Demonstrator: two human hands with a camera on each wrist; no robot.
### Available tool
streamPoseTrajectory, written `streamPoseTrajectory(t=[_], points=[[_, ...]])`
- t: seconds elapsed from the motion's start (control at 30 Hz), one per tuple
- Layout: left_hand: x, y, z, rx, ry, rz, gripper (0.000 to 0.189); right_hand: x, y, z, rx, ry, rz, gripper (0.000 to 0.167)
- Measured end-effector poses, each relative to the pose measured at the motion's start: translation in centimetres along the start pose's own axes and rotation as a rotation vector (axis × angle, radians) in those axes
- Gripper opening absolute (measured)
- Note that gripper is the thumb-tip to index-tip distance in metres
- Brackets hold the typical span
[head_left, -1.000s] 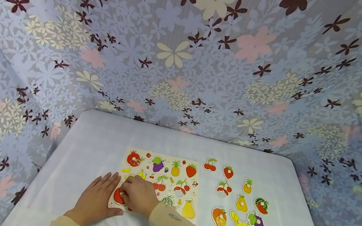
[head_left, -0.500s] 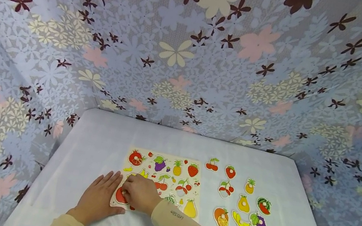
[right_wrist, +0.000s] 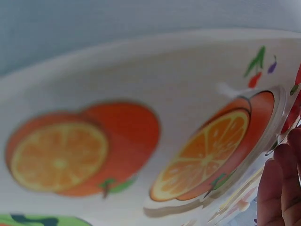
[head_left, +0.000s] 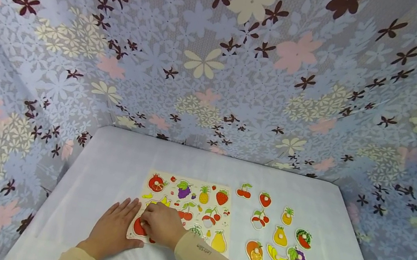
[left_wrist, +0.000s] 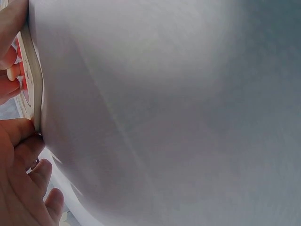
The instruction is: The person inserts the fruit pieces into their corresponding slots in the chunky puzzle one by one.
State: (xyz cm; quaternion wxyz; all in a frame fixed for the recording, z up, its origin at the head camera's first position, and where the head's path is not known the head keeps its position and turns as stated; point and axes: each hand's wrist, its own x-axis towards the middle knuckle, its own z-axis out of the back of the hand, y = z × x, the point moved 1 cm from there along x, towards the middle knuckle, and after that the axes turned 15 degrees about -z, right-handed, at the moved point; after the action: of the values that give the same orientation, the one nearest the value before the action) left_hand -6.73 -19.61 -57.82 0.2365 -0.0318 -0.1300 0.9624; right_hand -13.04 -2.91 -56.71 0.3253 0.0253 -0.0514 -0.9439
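Observation:
A cream fruit puzzle board (head_left: 227, 225) lies on the white-covered table in the head view. At its lower left corner my right hand (head_left: 164, 225) pinches the knob of a round red fruit puzzle piece (head_left: 138, 228), which sits at the board. The wooden knob (left_wrist: 13, 72) shows between fingertips in the left wrist view. My left hand (head_left: 111, 226) rests along the board's left edge with fingers extended, its thumb by the bottom edge. Printed orange pictures (right_wrist: 202, 155) on the board fill the right wrist view, with right fingers (right_wrist: 277, 193) at its side.
To the right of the board lie several loose knobbed pieces: cherries (head_left: 244, 191), a strawberry (head_left: 265, 199), a pineapple (head_left: 287, 217), a pear (head_left: 280, 237), watermelon (head_left: 303, 239), an orange (head_left: 254, 252), bananas (head_left: 278, 258) and grapes (head_left: 298, 258). Flowered cloth (head_left: 197, 100) surrounds the table.

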Motion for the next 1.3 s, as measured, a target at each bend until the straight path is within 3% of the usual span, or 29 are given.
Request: streamPoseTrajectory(t=[0.33, 0.87, 1.3], points=[[-0.1, -0.1, 0.0, 0.011, -0.017, -0.024, 0.109, -0.2, 0.0, -0.2, 0.008, -0.03, 0.015, 0.012], [0.0, -0.1, -0.2, 0.003, -0.014, -0.014, 0.109, -0.2, -0.1, -0.1, 0.03, -0.008, 0.011, 0.012], [0.0, -0.3, -0.1, 0.018, -0.006, -0.01, 0.11, -0.7, -1.8, 0.9, 0.104, 0.019, 0.017, 0.015]])
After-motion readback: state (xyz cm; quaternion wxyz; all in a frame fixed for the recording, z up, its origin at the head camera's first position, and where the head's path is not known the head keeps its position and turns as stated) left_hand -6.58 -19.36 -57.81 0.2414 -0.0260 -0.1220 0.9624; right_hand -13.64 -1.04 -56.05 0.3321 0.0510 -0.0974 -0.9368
